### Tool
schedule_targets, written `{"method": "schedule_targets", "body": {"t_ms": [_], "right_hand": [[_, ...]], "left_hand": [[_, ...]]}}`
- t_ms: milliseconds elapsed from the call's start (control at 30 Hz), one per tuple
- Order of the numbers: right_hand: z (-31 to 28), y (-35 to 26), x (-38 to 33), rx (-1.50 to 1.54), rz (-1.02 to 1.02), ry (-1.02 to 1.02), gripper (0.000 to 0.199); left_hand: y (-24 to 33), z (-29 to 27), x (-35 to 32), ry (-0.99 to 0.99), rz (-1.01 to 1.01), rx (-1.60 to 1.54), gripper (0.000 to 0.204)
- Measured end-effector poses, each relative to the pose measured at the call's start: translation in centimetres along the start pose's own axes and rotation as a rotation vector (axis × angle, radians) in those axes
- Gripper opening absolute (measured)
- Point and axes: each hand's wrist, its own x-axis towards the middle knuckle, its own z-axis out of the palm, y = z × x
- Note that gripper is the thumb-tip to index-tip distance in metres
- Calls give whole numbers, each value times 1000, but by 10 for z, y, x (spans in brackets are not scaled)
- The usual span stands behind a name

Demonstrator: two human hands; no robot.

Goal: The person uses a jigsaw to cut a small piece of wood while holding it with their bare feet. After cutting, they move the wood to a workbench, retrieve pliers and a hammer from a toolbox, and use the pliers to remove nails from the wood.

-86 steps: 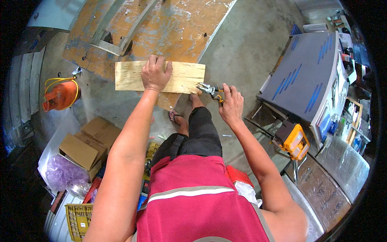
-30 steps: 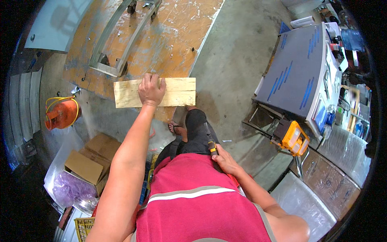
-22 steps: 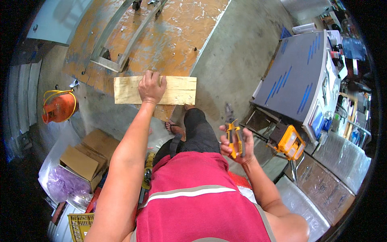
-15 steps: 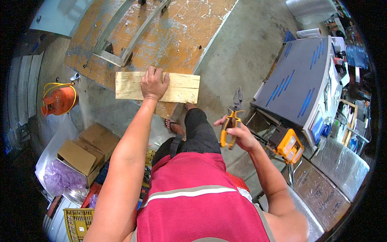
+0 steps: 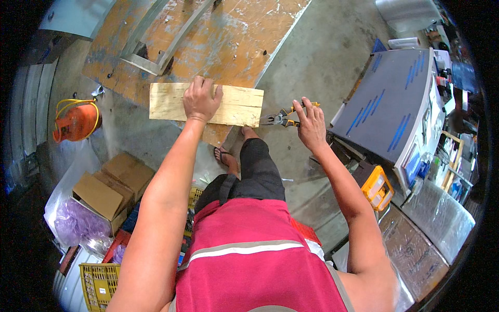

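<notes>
My left hand (image 5: pixel 201 99) grips a pale wooden board (image 5: pixel 239 106) by its far edge, fingers over the top. The board lies crosswise at the near end of the scratched orange-brown worktable (image 5: pixel 228 47). In my right hand (image 5: pixel 312 127) is a pair of pliers (image 5: pixel 283 118) with black and yellow handles. Their jaws point left and sit at the board's right end; whether they touch it or grip something there is too small to tell.
A metal frame (image 5: pixel 150 65) lies on the worktable. On the left stand an orange gas cylinder (image 5: pixel 78 123) with a yellow hose and an opened cardboard box (image 5: pixel 99 195). To the right are a grey panel (image 5: pixel 384 99), a yellow-and-black case (image 5: pixel 377 188) and wrapped boxes (image 5: pixel 413 249).
My right hand has moved forward and swung the pliers from pointing away to pointing left, up to the board's right end. The board and my left hand sit slightly farther away.
</notes>
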Motion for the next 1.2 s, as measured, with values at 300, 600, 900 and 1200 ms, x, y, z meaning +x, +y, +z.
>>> {"method": "schedule_targets", "body": {"t_ms": [300,600,900,1200], "right_hand": [[5,-11,-7,98,138,-23,78],[24,-27,21,-41,-18,52,69],[4,-13,40,125,-149,-143,40],[-4,-16,44,36,-195,-110,38]], "left_hand": [[0,0,-1,-10,-29,10,23],[0,0,0,-6,-23,4,24],[0,-1,0,-26,-24,6,24],[0,0,2,-17,-25,6,23]]}}
